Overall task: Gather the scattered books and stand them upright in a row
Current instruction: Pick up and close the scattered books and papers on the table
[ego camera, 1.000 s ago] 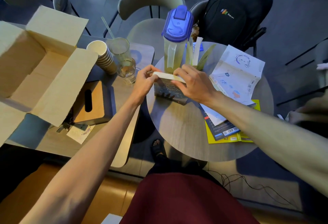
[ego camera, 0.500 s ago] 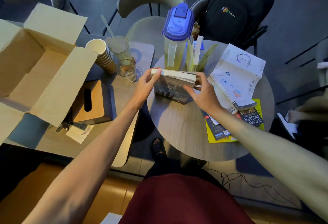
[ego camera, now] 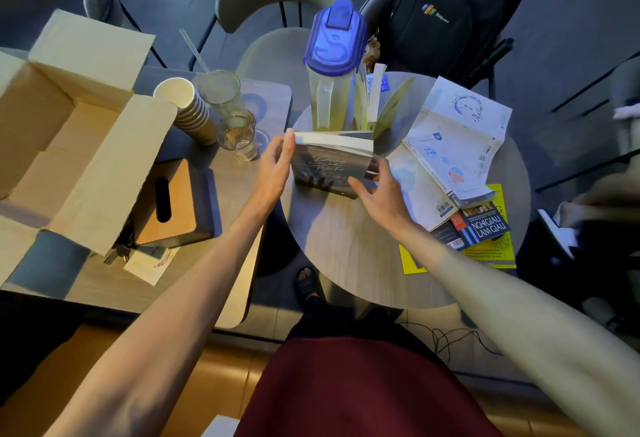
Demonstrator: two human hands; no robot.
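**Dark book held upright on the round counter**

The dark book [ego camera: 330, 168] stands on its lower edge on the counter [ego camera: 346, 253], just in front of the jug [ego camera: 334, 66]. The left hand [ego camera: 273, 168] presses its left edge, fingers [ego camera: 289, 140] together; the right hand [ego camera: 379, 191] clamps its right edge. More books lie flat at right: a white book [ego camera: 453, 146], a blue book [ego camera: 485, 225] and a yellow book [ego camera: 498, 253].

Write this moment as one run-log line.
stage: standing book upright | left hand: steadying dark book | right hand: at its other edge | remaining: flat books on round table
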